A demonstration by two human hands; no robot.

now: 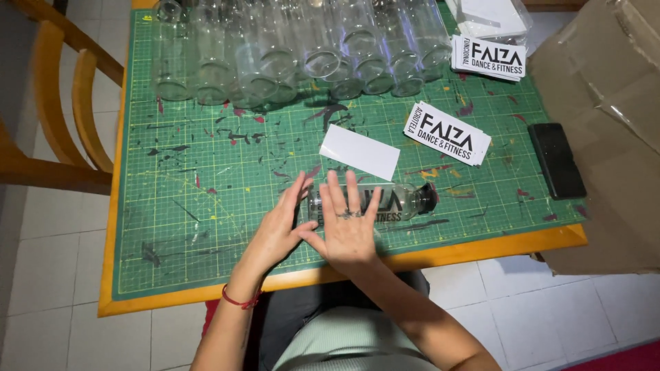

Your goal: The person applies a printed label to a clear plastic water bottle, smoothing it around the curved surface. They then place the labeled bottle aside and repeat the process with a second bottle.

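Right hand [348, 227] flat, fingers spread, pressing clear bottle [405, 200]; left hand [278, 230] open at its left end. Bottle's long axis runs left-right, cap right.

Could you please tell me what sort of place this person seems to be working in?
Probably a home craft table rather than a factory: a paint-stained green cutting mat on a yellow table, clear bottles in rows, and label stickers in stacks. Both hands press on a bottle lying on its side.
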